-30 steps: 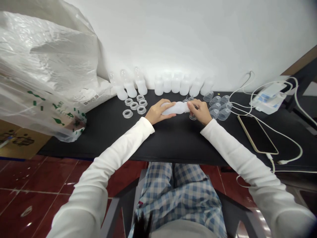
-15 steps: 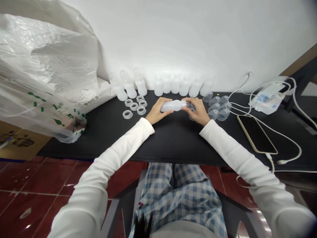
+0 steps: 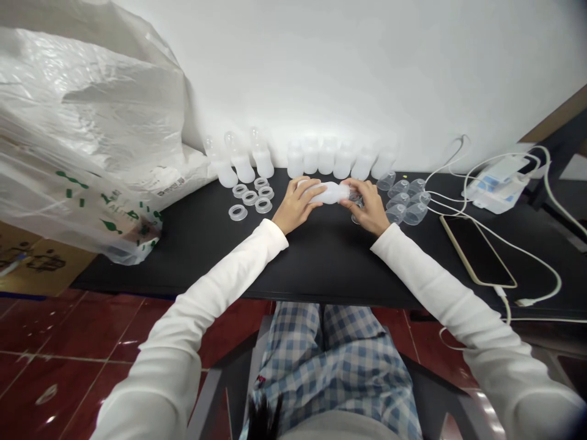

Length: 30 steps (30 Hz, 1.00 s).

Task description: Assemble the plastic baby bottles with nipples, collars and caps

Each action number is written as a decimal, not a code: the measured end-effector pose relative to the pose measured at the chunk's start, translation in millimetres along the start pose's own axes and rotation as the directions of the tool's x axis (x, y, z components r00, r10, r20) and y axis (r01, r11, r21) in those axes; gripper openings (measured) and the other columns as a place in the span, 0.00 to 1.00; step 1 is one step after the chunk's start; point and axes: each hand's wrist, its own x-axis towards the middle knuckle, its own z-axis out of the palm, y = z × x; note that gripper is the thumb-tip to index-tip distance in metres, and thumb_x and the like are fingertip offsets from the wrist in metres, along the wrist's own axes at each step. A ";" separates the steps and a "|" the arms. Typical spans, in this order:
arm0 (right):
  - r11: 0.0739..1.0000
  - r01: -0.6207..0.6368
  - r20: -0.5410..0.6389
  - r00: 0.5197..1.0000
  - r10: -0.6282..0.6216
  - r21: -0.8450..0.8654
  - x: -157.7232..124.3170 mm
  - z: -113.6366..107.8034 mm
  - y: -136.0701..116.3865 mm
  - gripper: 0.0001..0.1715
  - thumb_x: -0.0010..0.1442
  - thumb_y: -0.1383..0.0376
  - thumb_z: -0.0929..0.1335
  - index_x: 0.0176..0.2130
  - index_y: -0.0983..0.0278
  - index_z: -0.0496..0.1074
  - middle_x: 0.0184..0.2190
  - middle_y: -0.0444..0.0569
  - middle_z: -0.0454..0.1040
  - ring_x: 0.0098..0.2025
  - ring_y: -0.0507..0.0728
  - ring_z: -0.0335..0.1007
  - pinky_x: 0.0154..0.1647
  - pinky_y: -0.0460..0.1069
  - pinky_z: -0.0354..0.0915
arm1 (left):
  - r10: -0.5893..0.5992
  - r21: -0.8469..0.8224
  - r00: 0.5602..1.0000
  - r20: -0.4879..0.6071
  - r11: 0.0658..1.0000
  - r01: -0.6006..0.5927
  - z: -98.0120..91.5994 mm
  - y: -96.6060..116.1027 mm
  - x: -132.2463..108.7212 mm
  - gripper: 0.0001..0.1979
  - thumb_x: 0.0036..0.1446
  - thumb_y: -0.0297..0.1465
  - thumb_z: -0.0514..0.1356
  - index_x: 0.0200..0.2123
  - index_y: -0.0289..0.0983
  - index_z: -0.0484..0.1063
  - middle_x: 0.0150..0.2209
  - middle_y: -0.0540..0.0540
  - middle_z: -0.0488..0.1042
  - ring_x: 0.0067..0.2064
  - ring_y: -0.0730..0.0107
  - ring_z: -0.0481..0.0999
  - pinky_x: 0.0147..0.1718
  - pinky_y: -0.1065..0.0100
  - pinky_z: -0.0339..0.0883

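Note:
A frosted white baby bottle (image 3: 334, 192) lies sideways between my hands above the black table. My left hand (image 3: 296, 206) is wrapped round its base end, fingers over the top. At the neck end, the fingers and thumb of my right hand (image 3: 369, 208) are closed round the bottle's top, partly hiding it. Something clear shows under the right fingers, but its shape is hard to make out. Several clear dome caps (image 3: 416, 212) lie just right of that hand. To the left of my left hand are several translucent collar rings (image 3: 238, 212).
Along the wall stand several uncapped bottles (image 3: 326, 157) and three bottles with clear caps (image 3: 262, 160). A phone (image 3: 477, 250), white cables and a white power strip (image 3: 495, 183) occupy the right side. Large plastic bags (image 3: 110, 110) bulge over the left end.
My left fingers have come up over the bottle's body. The right hand has shifted slightly and now holds the neck end with its fingers further back, showing more white there.

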 end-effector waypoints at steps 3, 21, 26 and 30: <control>1.000 0.012 0.008 1.000 -0.012 0.000 0.0 0.1 1.7 0.33 0.68 0.39 0.61 0.58 0.58 0.69 0.44 0.53 0.76 0.44 0.64 0.69 0.51 0.61 0.64 | 0.022 0.004 1.000 0.000 1.000 -0.022 0.8 -2.3 -1.3 0.20 0.69 0.37 0.58 0.62 0.44 0.70 0.59 0.39 0.74 0.61 0.54 0.68 0.62 0.45 0.66; 0.866 -0.274 -0.150 0.961 0.231 -0.419 14.0 -28.2 49.2 0.30 0.72 0.54 0.55 0.56 0.68 0.74 0.57 0.67 0.74 0.59 0.75 0.66 0.58 0.71 0.61 | -0.296 0.014 0.955 0.019 0.955 0.296 -2.9 3.4 -0.4 0.23 0.67 0.46 0.58 0.58 0.39 0.72 0.55 0.37 0.75 0.57 0.50 0.71 0.59 0.49 0.65; 0.774 -0.345 -0.080 0.930 0.359 -0.531 11.7 -26.5 63.1 0.37 0.66 0.61 0.60 0.68 0.77 0.59 0.69 0.74 0.60 0.68 0.78 0.57 0.64 0.73 0.56 | -0.338 0.020 0.941 0.015 0.941 0.338 0.5 1.7 -2.9 0.22 0.67 0.45 0.59 0.57 0.39 0.72 0.54 0.37 0.75 0.55 0.51 0.71 0.58 0.51 0.65; 0.746 -0.359 -0.010 0.904 0.427 -0.560 11.0 -26.0 65.5 0.38 0.65 0.62 0.61 0.68 0.80 0.59 0.68 0.75 0.62 0.68 0.77 0.57 0.66 0.72 0.54 | -0.358 0.006 0.934 0.011 0.934 0.358 1.7 0.5 -3.9 0.22 0.67 0.45 0.59 0.57 0.39 0.72 0.54 0.38 0.74 0.54 0.51 0.71 0.58 0.51 0.65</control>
